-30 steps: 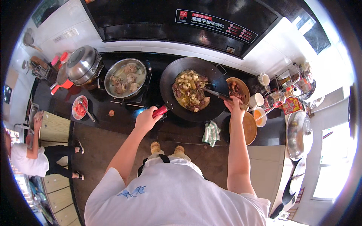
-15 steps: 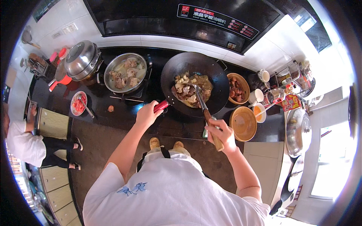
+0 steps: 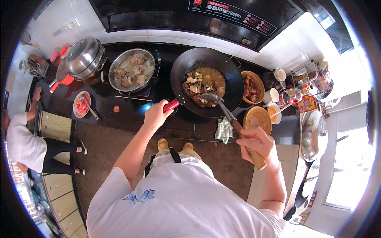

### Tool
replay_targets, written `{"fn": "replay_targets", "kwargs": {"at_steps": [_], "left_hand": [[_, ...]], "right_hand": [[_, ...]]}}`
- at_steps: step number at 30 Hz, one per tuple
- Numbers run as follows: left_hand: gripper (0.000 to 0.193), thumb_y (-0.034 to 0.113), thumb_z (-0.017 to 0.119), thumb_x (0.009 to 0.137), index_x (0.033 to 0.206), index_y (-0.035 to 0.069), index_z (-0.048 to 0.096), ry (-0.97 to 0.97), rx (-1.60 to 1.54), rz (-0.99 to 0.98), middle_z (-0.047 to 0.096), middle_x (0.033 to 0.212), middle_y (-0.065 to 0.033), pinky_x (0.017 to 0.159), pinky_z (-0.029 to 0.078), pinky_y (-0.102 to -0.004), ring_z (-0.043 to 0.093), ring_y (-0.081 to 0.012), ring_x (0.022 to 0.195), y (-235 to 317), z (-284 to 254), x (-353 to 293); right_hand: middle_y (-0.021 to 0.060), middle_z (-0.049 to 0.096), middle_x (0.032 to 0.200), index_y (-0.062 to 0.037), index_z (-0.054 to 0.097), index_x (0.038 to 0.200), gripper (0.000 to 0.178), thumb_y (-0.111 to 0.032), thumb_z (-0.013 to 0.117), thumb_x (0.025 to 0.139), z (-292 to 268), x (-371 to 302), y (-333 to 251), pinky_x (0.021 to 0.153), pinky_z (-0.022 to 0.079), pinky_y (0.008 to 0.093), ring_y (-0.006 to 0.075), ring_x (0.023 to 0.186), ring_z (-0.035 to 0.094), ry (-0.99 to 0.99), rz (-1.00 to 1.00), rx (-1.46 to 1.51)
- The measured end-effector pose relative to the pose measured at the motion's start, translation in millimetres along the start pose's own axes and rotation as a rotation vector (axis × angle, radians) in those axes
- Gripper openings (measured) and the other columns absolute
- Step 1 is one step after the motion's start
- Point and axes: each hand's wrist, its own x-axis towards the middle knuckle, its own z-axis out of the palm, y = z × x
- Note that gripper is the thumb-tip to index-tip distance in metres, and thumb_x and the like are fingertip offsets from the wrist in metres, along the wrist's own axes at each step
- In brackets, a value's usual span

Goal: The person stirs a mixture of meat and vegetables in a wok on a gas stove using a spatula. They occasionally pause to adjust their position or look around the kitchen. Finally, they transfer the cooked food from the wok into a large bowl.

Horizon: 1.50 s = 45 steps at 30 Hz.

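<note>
A black wok holds chunks of meat and pale pieces in brownish liquid. My left hand is closed round the wok's red handle. In my right hand is the wooden handle of a wok spatula, which slants down leftward. Its dark metal head lies over the near side of the food, so some of the meat beneath is hidden. Below the wok's rim, at the counter's front edge, lies a green-and-white cloth.
Left of the wok stands a steel pot of meat in broth, beside a lidded steel pot. A bowl of red food with a spoon sits nearer. Rightward are a bowl of meat, a tan bowl and cups. Another person stands far left.
My right hand has moved right and nearer with the spatula, its head now lower in the wok. The food has shifted toward the near left side. The green-and-white cloth has come into fuller view.
</note>
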Motion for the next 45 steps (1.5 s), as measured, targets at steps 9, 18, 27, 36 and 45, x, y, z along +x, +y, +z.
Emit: {"fn": "replay_targets", "kwargs": {"at_steps": [9,18,27,36,45], "left_hand": [[0.033,0.037,0.073,0.087,0.108,0.013,0.063,0.045,-0.032,0.019,0.072,0.09,-0.0124,0.071,0.053,-0.044,0.07,-0.0331,0.082,0.2,1.4,-0.9],[0.034,0.037,0.073,0.088,0.108,0.013,0.062,0.05,-0.016,0.018,0.073,0.09,-0.0117,0.072,0.054,-0.0438,0.07,-0.0324,0.083,1.8,0.4,-1.4],[0.035,0.04,0.072,0.088,0.108,0.013,0.062,0.015,0.001,-0.028,0.072,0.09,-0.0121,0.071,0.054,-0.0449,0.07,-0.0334,0.083,2.4,-0.1,-1.8],[0.037,0.042,0.07,0.088,0.11,0.014,0.061,0.049,0.036,0.003,0.072,0.09,-0.0122,0.071,0.053,-0.0462,0.07,-0.0344,0.084,0.5,4.0,0.3],[0.036,0.041,0.071,0.088,0.11,0.014,0.061,0.065,0.027,0.019,0.072,0.089,-0.0121,0.07,0.053,-0.0461,0.07,-0.0343,0.082,-2.2,4.9,-1.9]], "right_hand": [[0.0111,0.061,0.109,-0.0068,0.072,0.1,0.026,-0.005,0.072,0.074,48.5,-3.5,5.3,0.07,0.058,0.0339,0.0261,0.082,0.069,-0.149,-0.076,-0.027],[0.0116,0.06,0.117,-0.0071,0.07,0.101,0.029,-0.004,0.07,0.071,93.1,-12.6,62.7,0.078,0.057,0.0377,0.03,0.095,0.068,-0.069,-0.017,-0.045],[0.0123,0.061,0.113,-0.0063,0.072,0.096,0.031,0.001,0.075,0.066,59.5,-1.9,32.4,0.078,0.057,0.0352,0.0285,0.094,0.068,0.107,-0.021,-0.062],[0.0128,0.059,0.122,-0.0069,0.068,0.103,0.032,-0.001,0.071,0.072,112.3,38.8,85.2,0.084,0.058,0.0379,0.031,0.107,0.064,-0.029,-0.141,-0.114],[0.0133,0.057,0.122,-0.0064,0.068,0.104,0.031,-0.005,0.072,0.073,78.8,-7.7,34.9,0.079,0.06,0.035,0.0287,0.101,0.066,-0.2,-0.133,-0.142]]}}
